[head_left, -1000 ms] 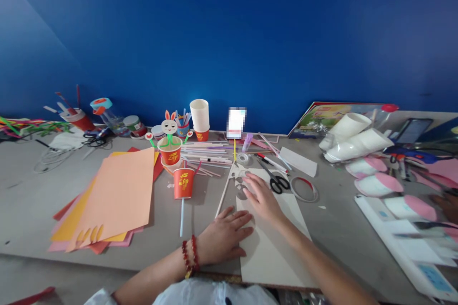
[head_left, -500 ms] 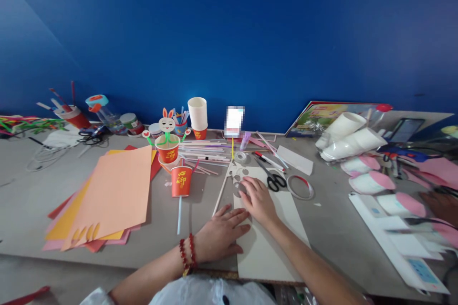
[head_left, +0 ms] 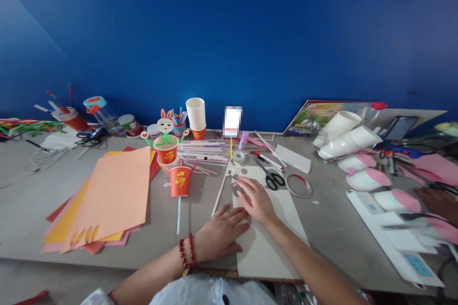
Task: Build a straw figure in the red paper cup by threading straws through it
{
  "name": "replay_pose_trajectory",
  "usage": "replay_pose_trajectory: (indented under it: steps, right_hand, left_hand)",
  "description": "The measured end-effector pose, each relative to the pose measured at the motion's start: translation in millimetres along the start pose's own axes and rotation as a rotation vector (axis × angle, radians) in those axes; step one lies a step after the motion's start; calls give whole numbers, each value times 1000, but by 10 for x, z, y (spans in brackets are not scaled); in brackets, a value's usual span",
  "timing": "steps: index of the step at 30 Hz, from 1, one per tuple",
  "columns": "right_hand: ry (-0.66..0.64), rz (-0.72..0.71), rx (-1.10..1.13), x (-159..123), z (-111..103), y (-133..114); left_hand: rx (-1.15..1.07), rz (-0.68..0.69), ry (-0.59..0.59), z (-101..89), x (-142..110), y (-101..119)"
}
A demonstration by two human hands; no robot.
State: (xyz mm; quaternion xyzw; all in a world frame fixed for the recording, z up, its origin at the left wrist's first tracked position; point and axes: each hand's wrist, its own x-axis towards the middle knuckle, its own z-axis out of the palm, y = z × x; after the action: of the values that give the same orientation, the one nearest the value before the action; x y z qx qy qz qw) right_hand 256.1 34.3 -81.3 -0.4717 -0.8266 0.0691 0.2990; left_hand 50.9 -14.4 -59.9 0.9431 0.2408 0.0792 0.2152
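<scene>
My left hand [head_left: 224, 234] lies flat with its fingers stretched out, the fingertips over the left edge of a white paper sheet [head_left: 275, 252]. My right hand [head_left: 255, 200] rests above it on the paper, fingers extended, beside a piece of white paper with round holes cut in it [head_left: 234, 169]. A pair of black-handled scissors [head_left: 275, 180] lies just right of my right hand. A red paper cup [head_left: 180, 182] on a pale blue straw [head_left: 179, 214] stands left of my hands. Behind it is a cup with a paper rabbit face [head_left: 165, 125].
Coloured paper sheets [head_left: 110, 195] are stacked at the left. A tape roll [head_left: 298, 186] lies right of the scissors. Straws [head_left: 203, 150] are spread at the back. White cups in plastic [head_left: 350, 143] and a white power strip [head_left: 379, 233] are at the right, near another person's hand [head_left: 434, 207].
The whole view has shifted slightly. My two hands keep nearly the same pose and place on the paper.
</scene>
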Motion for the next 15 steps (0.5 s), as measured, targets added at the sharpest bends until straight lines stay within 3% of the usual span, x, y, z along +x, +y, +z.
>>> replay_pose_trajectory:
  steps: [10,15]
  right_hand:
    - [35,44,-3,1,46,55]
    - [-43,-18,8,18,41,38]
  left_hand:
    - [11,1,-10,31,0,-15]
    - [6,10,9,58,-1,-29]
